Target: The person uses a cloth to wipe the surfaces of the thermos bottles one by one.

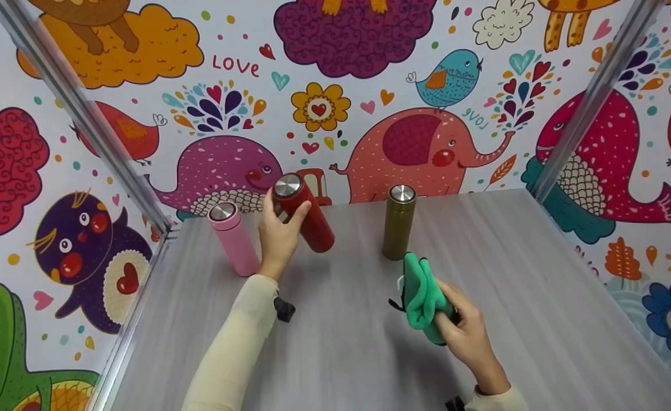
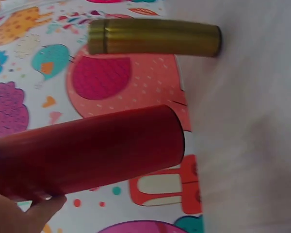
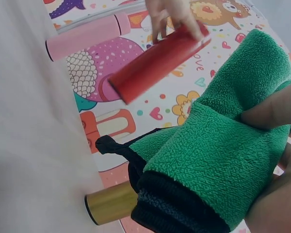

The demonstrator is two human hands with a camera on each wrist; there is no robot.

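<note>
My left hand (image 1: 280, 234) grips a red thermos flask (image 1: 311, 220) near its steel-topped lid; the flask leans and its base hangs over the table in the right wrist view. A folded green cloth (image 1: 422, 297) with dark edging and a small loop is pinched in my right hand (image 1: 467, 328), between thumb and fingers, above the table. Left of the red flask stands a pink thermos flask (image 1: 235, 242), upright. An olive-gold thermos flask (image 1: 398, 225) stands upright just beyond the cloth, and the cloth covers part of it in the right wrist view.
The grey wood-grain table (image 1: 335, 342) runs up to a printed back wall (image 1: 324, 154) with cartoon animals. Metal posts (image 1: 84, 114) stand at the corners, and printed side panels close in the left and right. Black straps (image 1: 284, 309) show near both wrists.
</note>
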